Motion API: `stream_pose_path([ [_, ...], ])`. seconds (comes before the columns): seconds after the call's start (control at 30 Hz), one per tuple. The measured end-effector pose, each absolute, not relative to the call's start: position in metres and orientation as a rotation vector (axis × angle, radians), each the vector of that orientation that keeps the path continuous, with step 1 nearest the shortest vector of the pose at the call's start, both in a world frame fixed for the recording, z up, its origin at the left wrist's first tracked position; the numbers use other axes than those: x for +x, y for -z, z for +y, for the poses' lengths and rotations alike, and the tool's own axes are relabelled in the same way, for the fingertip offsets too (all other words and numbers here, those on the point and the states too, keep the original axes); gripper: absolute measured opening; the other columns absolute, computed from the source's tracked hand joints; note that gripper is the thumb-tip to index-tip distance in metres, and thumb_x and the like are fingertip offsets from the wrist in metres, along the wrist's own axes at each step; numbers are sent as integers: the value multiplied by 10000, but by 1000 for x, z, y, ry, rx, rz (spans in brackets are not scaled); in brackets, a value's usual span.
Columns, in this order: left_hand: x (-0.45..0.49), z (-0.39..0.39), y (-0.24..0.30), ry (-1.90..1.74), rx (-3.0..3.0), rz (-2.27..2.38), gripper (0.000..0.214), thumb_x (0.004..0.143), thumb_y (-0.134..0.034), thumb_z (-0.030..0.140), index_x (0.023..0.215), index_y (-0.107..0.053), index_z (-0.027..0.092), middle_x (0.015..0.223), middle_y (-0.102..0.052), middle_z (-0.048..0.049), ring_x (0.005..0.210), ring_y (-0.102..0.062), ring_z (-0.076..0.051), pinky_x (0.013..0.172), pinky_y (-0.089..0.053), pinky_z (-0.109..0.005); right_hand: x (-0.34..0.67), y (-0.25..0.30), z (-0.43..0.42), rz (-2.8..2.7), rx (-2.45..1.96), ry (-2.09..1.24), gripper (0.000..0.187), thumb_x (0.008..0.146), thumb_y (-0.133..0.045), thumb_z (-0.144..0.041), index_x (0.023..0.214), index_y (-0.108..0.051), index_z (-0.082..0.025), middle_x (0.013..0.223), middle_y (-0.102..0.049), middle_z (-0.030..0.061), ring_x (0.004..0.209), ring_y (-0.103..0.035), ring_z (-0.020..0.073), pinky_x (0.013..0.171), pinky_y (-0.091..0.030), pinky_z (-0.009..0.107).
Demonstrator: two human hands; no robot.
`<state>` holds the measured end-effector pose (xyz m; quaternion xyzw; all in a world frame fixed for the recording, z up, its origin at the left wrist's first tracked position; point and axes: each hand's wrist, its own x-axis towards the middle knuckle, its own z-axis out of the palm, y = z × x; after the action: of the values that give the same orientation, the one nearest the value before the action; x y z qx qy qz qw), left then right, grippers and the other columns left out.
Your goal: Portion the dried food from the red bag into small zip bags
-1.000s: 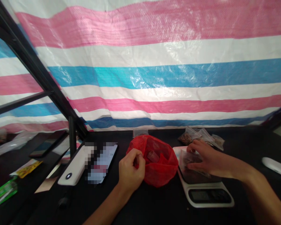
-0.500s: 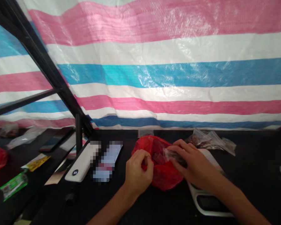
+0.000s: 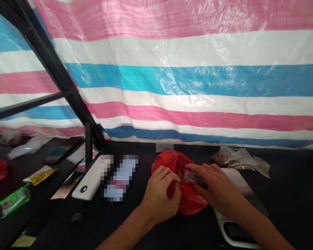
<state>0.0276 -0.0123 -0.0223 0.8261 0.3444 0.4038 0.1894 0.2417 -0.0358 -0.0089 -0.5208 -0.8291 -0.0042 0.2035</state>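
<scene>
We have our right hand (image 3: 212, 185) closed around a small clear packet (image 3: 194, 176) with dark contents, its end over the mouth of the red bag (image 3: 193, 205) on the black table (image 3: 294, 201). Our left hand (image 3: 163, 194) curls its fingers against the bag's left side, though we cannot tell how firmly it grips. Beneath our right forearm lies a white scale (image 3: 237, 182), with more filled packets (image 3: 238, 160) just behind.

Phone (image 3: 121, 178) left of bag (image 3: 194, 201), scale (image 3: 242, 182) right, packets (image 3: 237, 158) behind scale
</scene>
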Motion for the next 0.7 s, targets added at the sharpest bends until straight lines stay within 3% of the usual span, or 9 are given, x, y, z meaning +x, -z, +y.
stream_pose_path([
  [0.1, 27, -16, 23, -997, 2423, 824, 173, 747, -562, 68, 843, -611, 203, 857, -709, -46, 836, -593, -221, 764, -454, -366, 241, 9, -36, -2326, -1465, 36, 548, 834, -593, -56, 1359, -554, -208, 1020, -760, 68, 855, -646, 229, 772, -413, 369],
  [0.23, 27, -20, 25, -885, 2465, 645, 204, 669, -565, 34, 774, -607, 205, 732, -699, -21, 823, -600, -215, 758, -456, -354, 240, 7, -37, -2291, -1510, 49, 442, 889, -582, -114, 1321, -588, -209, 1017, -761, 84, 854, -642, 236, 765, -415, 376],
  [0.3, 28, -20, 26, -853, 2466, 601, 219, 653, -560, 22, 766, -605, 204, 722, -699, -16, 821, -600, -206, 763, -457, -344, 240, 6, -37, -2291, -1512, 25, 480, 862, -585, -71, 1320, -591, -217, 1049, -755, 82, 892, -637, 245, 776, -422, 379],
  [0.6, 30, -18, 28, -764, 2505, 560, 224, 656, -557, 15, 769, -602, 203, 746, -705, -14, 801, -588, -195, 766, -465, -332, 239, 6, -36, -2265, -1499, -40, 546, 846, -549, -14, 1340, -581, -242, 1067, -752, 67, 942, -635, 241, 815, -437, 382],
  [0.7, 30, -18, 28, -773, 2515, 532, 226, 666, -552, 13, 775, -608, 203, 741, -700, -19, 799, -583, -199, 777, -474, -333, 240, 5, -36, -2248, -1516, -4, 466, 894, -555, -73, 1327, -588, -242, 1035, -761, 66, 907, -650, 234, 793, -436, 376],
])
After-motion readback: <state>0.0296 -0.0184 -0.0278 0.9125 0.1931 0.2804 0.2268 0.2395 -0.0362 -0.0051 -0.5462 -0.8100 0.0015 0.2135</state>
